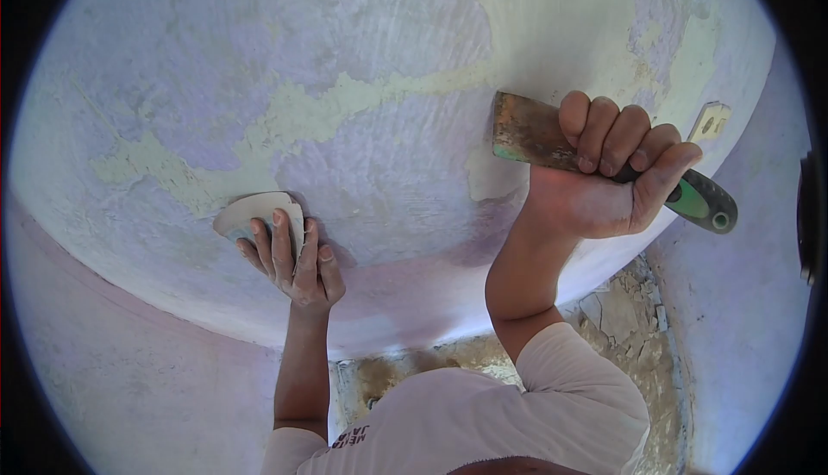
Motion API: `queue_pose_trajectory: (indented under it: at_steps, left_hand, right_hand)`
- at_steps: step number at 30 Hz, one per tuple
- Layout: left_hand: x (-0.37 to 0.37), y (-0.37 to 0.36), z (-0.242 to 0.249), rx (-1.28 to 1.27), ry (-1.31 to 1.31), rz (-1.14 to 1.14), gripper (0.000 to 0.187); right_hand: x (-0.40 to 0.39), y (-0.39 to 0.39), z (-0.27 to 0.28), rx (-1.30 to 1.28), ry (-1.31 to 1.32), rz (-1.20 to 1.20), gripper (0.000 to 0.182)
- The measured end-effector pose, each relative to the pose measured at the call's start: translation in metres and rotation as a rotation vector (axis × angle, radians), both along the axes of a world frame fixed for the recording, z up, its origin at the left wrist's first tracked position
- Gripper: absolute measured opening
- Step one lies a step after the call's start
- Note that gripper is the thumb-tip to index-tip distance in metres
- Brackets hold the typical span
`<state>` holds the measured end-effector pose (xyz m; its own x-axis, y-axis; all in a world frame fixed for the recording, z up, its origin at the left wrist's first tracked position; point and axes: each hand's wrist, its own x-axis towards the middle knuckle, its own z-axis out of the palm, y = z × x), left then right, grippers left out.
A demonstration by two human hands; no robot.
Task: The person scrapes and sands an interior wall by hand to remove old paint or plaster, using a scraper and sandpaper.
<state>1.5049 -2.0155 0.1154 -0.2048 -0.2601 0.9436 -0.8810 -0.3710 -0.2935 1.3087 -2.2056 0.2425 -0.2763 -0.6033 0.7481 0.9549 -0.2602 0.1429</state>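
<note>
My right hand (604, 165) is wrapped round a putty knife (536, 134) where the blade meets the handle. Its wide blade is rusty and stained and points left, held in front of the wall. The black and green handle sticks out past my thumb to the lower right. Lower on the left, my left hand (297, 259), dusted white, grips a thin pale piece with a curved edge (250, 209), close against the wall (379, 156). What this piece is I cannot tell. The wall is mottled lilac with irregular off-white patches.
An electrical socket (710, 121) sits on the wall at the upper right. Below, behind my white shirt (457, 419), the floor (625, 320) looks rough and broken. Adjoining lilac walls stand at the left and right. A dark object (808, 216) shows at the far right edge.
</note>
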Motion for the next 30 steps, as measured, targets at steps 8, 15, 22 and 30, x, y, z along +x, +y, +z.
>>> queue_pose_trajectory:
  at_steps: [8, 15, 22, 30]
  left_hand:
    - [-0.002, -0.002, 0.002, -0.008, -0.006, -0.017, 0.035]
    - [0.002, 0.0, 0.0, -0.006, -0.011, -0.036, 0.037]
    - [0.004, -0.001, -0.002, -0.025, -0.024, -0.064, 0.038]
    - [0.002, 0.0, -0.002, -0.041, 0.005, -0.054, 0.036]
  right_hand:
    - [0.01, 0.006, 0.01, -0.039, -0.03, 0.043, 0.048]
    - [0.01, 0.0, 0.006, -0.167, -0.023, 0.044, 0.046]
    - [-0.002, -0.009, -0.002, -0.19, 0.015, 0.012, 0.046]
    - [0.0, -0.01, -0.008, -0.125, -0.007, 0.054, 0.047]
